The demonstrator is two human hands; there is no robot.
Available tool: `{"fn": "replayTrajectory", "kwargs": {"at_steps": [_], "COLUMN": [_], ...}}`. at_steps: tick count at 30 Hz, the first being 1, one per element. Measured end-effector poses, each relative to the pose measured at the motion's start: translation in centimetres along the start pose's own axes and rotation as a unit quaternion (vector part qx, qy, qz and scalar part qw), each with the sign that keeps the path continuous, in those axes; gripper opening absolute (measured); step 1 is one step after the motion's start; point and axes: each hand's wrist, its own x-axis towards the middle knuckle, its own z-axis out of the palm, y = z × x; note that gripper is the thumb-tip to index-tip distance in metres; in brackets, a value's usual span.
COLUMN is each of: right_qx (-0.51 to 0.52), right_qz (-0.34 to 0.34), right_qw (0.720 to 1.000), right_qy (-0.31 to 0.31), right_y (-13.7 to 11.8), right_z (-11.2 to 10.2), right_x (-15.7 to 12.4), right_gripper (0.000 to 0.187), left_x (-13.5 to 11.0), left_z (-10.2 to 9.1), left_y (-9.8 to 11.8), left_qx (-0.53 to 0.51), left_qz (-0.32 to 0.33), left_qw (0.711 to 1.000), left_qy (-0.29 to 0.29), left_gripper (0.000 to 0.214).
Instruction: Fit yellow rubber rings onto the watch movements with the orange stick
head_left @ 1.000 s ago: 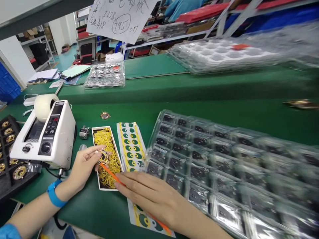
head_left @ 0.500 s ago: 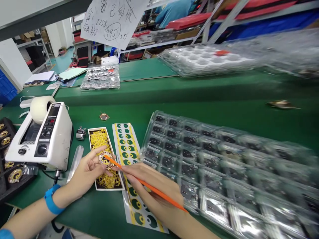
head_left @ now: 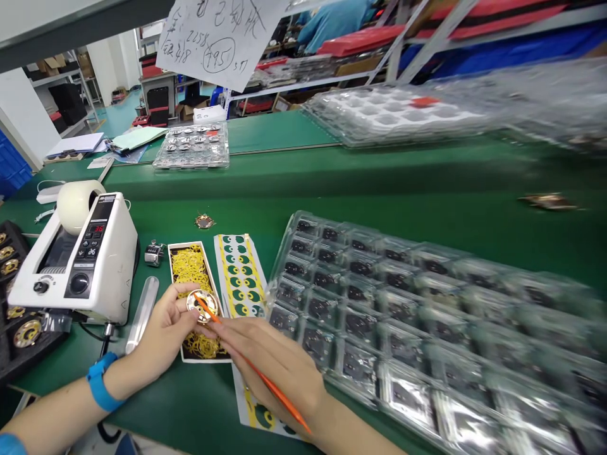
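My left hand (head_left: 164, 328), with a blue wristband, pinches a small round gold part (head_left: 201, 303) above a shallow box of yellow rings (head_left: 191, 265). My right hand (head_left: 272, 363) grips a thin orange stick (head_left: 246, 363) like a pen. The stick's tip touches the face of the gold part. Under my right hand lies a sheet of green and yellow stickers (head_left: 238, 272).
A white tape dispenser (head_left: 76, 259) stands at the left beside a black tray of gold parts (head_left: 14, 316). A large clear blister tray of dark parts (head_left: 427, 303) fills the right. A hand counter (head_left: 152, 253), a loose gold part (head_left: 204, 222) and more trays (head_left: 192, 146) lie farther back.
My right hand has shifted its grip and swung the orange stick so that its tip rests on the gold part. My left hand has kept hold of the part.
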Motion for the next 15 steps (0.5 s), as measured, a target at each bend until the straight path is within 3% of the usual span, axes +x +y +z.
{"fn": "replayTrajectory", "kwargs": {"at_steps": [7, 12, 15], "right_qx": [0.006, -0.025, -0.071], "right_qz": [0.046, 0.014, -0.049], "right_qw": [0.999, 0.999, 0.996], "right_qy": [0.013, 0.015, -0.035], "right_y": [-0.3, 0.0, 0.2], "right_z": [-1.0, -0.4, -0.3], "right_x": [0.6, 0.0, -0.5], "right_gripper": [0.027, 0.028, 0.023], "left_x": [-0.1, 0.1, 0.2], "left_z": [0.1, -0.2, -0.4], "left_y": [0.1, -0.3, -0.5], "left_qx": [-0.008, -0.026, -0.043], "left_qz": [0.009, 0.005, -0.005], "left_qw": [1.000, 0.999, 0.999], "left_qy": [-0.009, -0.029, -0.025], "left_gripper": [0.048, 0.045, 0.040]}}
